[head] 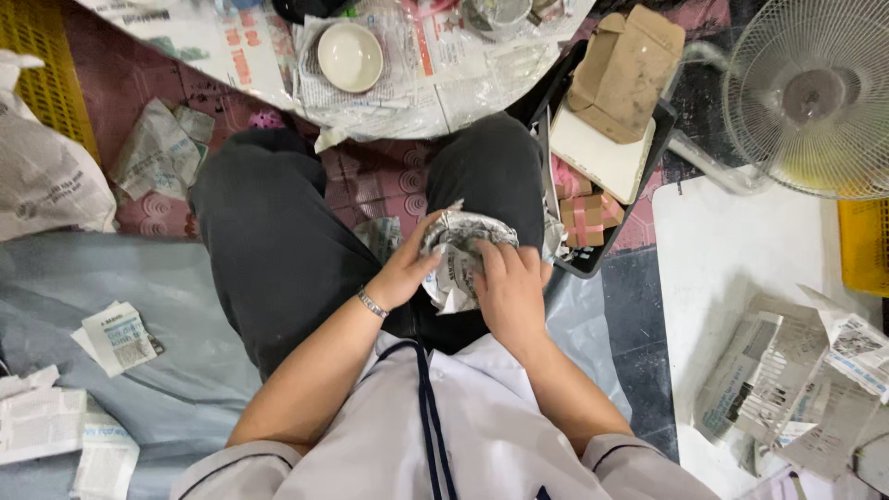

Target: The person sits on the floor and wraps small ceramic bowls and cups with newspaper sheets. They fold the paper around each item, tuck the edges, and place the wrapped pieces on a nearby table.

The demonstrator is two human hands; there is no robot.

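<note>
The person sits on the floor and holds a round thing wrapped in newspaper, the bundle, on the lap, just over the right knee. The left hand cups the bundle's left side with the thumb up at the rim. The right hand presses flat on the paper at the right side, fingers pushing the paper in. Both hands are grasping the bundle.

The wrapping looks mostly done, I think. Paper goes all around it, but a loose corner sticks out at the bottom and the top edge is crumpled, so some tucking seems left. One white bowl sits bare on newspaper sheets further away, not wrapped. A black tray beside the right knee holds pink boxes and a brown paper bag.

What is inside the bundle is hidden by the paper; its shape hints at a bowl, but I cannot tell. The fingertips of the left hand are hidden behind it. More newspaper lies at the right, cut off by the edge, as is a fan.
</note>
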